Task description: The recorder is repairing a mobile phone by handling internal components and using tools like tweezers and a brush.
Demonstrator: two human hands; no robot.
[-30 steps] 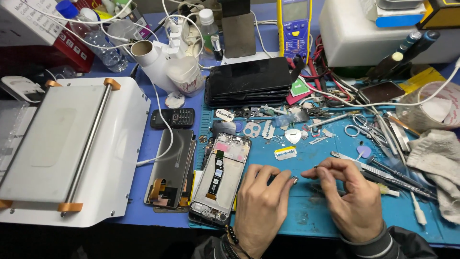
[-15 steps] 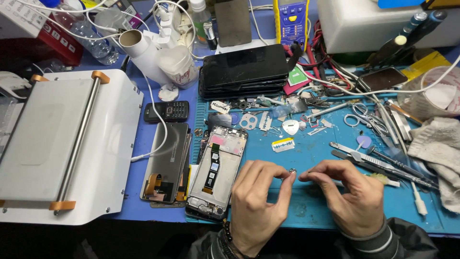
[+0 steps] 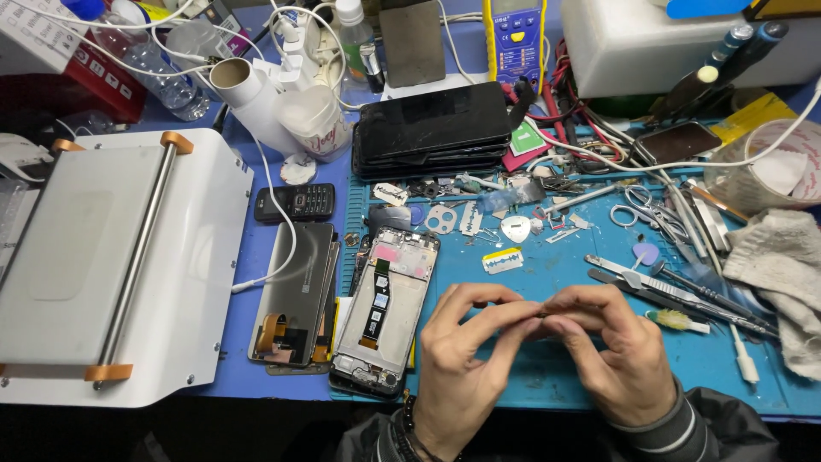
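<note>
2 hands (image 3: 466,359) (image 3: 611,351) work at the counter (image 3: 547,376). 1 opened phone (image 3: 383,312), 1 keypad phone (image 3: 295,203), 1 scissors (image 3: 643,205), 1 toothbrush (image 3: 677,319).

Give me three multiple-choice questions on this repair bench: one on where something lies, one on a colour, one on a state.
1. The opened phone lies:
A. left of the hands
B. on the white machine
C. on the towel

2. The work mat is:
A. red
B. blue
C. black

3. The left hand and right hand are:
A. flat and apart
B. out of view
C. fingertips together, pinching something small

Answers: A, it sits beside the left hand; B, the bare mat shows blue; C, the fingertips meet above the mat.
</note>
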